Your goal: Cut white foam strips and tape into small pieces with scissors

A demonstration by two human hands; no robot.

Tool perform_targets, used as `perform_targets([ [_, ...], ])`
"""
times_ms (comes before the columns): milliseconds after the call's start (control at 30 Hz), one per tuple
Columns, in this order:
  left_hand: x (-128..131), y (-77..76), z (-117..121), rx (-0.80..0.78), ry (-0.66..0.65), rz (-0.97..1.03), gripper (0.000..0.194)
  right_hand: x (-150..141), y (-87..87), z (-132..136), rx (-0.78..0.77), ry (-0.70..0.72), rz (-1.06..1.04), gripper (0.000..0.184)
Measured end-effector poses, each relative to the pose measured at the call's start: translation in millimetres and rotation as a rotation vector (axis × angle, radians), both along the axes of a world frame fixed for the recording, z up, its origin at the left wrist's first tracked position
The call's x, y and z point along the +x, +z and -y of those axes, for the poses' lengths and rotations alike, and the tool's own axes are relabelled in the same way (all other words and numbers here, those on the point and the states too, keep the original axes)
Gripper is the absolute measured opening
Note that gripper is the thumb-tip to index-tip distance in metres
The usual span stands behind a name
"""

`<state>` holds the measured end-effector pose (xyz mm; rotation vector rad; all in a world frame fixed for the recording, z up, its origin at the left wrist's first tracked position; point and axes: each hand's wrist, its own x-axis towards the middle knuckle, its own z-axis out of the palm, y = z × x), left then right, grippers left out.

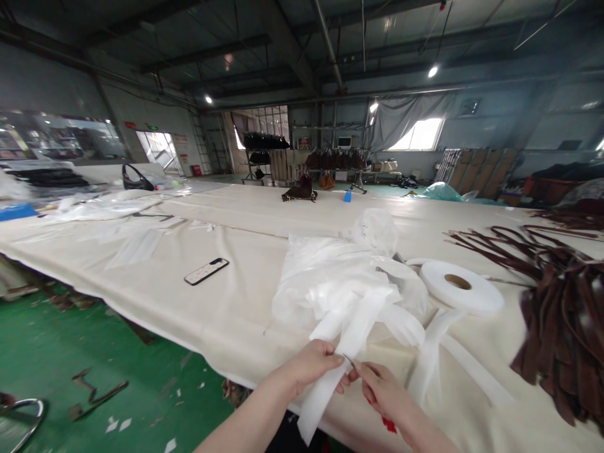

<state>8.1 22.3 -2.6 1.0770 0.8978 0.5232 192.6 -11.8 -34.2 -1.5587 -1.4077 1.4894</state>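
My left hand [315, 365] is closed on a white strip [346, 336] of thin, soft material, pinching it between thumb and fingers near the table's front edge. The strip's lower end hangs towards me, below the edge. Close beside it, my right hand [384, 391] is wrapped round small red-handled scissors [389, 425]; their thin metal tip is at the strip by my left thumb, and most of them is hidden by my fingers. Just beyond my hands lies a heap of clear plastic bag [325, 270] and more white strips. A roll of white tape [461, 287] lies flat to the right, with loose lengths trailing from it.
A cream-covered table [236, 321] spreads ahead. On it are a phone [206, 272] to the left, a pile of brown straps [561, 327] at right, a dark brown item [301, 192] and a small blue object [348, 196] farther off. Scraps lie on the green floor [155, 384].
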Motion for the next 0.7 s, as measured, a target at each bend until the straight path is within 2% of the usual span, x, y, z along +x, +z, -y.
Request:
perform_targets([
  [233,-4.6,4.9,-0.8,-0.018,-0.008,0.042,0.039,-4.6,3.5,-7.9,-0.03,0.014,-0.028,0.048],
  [433,-10.6,8.2,-4.0,0.019,0.024,0.082,0.034,-13.9,19.6,-13.2,-0.118,0.007,-0.11,0.045],
  [533,-12.6,19.9,-16.3,0.062,0.036,0.063,0.031,-18.4,37.2,-23.1,-0.173,-0.007,-0.156,0.042],
  [700,-20.9,38.5,-55.3,0.061,-0.032,-0.017,0.027,-24.8,61.6,-50.7,-0.233,-0.055,-0.256,0.035],
])
